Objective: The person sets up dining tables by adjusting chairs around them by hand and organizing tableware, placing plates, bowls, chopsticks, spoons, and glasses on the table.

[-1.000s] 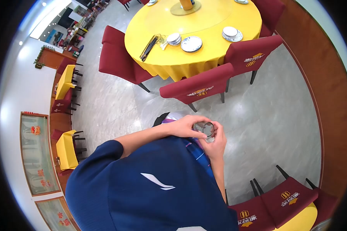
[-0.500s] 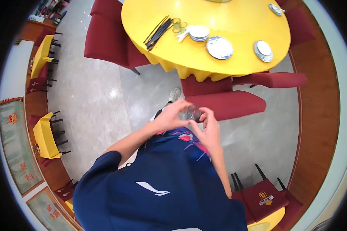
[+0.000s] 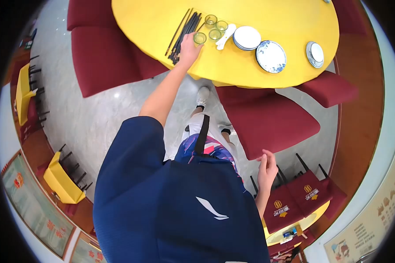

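Note:
My left hand (image 3: 190,51) reaches over the yellow-covered round table, its fingers around a small clear glass (image 3: 200,38) at the table's near left. Just beyond stand three more glasses (image 3: 211,20), close together. Left of the hand lies a bundle of dark chopsticks (image 3: 185,37), partly behind my fingers. White spoons (image 3: 226,37) rest to the right of the glasses, beside a stack of white plates (image 3: 247,37). Lower down, my right hand (image 3: 267,171) hangs by my side near a red chair, fingers loosely apart and holding nothing.
A blue-patterned plate (image 3: 271,57) and a plate with a smaller dish on it (image 3: 315,54) sit along the table's near edge. Red chairs (image 3: 267,116) stand close in front and at the left (image 3: 105,57). Smaller yellow tables (image 3: 62,179) line the left wall.
Both hands held a glass before my body; now my left hand has carried a glass to the table, and my right hand has let go and dropped to my side. The view has shifted.

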Demonstrator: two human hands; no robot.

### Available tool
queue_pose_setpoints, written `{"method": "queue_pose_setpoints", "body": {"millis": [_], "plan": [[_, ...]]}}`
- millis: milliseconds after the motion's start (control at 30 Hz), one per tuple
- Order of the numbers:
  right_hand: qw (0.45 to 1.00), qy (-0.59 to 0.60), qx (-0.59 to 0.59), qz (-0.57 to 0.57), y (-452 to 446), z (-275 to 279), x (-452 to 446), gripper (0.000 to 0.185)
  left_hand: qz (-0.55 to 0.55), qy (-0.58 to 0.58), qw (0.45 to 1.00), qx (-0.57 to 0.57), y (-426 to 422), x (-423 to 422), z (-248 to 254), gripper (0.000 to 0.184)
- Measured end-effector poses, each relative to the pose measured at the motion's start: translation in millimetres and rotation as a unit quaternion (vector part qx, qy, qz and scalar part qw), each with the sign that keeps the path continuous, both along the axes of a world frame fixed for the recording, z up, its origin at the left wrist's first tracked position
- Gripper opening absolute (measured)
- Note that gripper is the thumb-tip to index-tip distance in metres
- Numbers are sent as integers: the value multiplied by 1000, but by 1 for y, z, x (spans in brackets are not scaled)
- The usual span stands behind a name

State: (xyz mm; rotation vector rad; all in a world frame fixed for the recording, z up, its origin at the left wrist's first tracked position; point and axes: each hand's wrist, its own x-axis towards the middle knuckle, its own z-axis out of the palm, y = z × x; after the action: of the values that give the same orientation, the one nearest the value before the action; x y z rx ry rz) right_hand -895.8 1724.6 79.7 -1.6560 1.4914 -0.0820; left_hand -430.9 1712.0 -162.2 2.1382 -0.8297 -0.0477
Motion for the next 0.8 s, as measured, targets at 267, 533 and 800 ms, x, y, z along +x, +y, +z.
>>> {"method": "queue_pose_setpoints", "body": {"millis": [267, 533, 800], "plan": [[981, -83, 78, -156, 52, -22, 6, 19, -23, 78, 997, 0, -32, 28, -24, 67], [993, -50, 63, -91, 41, -38, 5, 15, -39, -11, 994, 101, -33, 29, -17, 72], [987, -107, -112, 49, -104, -49, 32, 9, 31, -4, 999, 34, 27, -37, -6, 66]]}}
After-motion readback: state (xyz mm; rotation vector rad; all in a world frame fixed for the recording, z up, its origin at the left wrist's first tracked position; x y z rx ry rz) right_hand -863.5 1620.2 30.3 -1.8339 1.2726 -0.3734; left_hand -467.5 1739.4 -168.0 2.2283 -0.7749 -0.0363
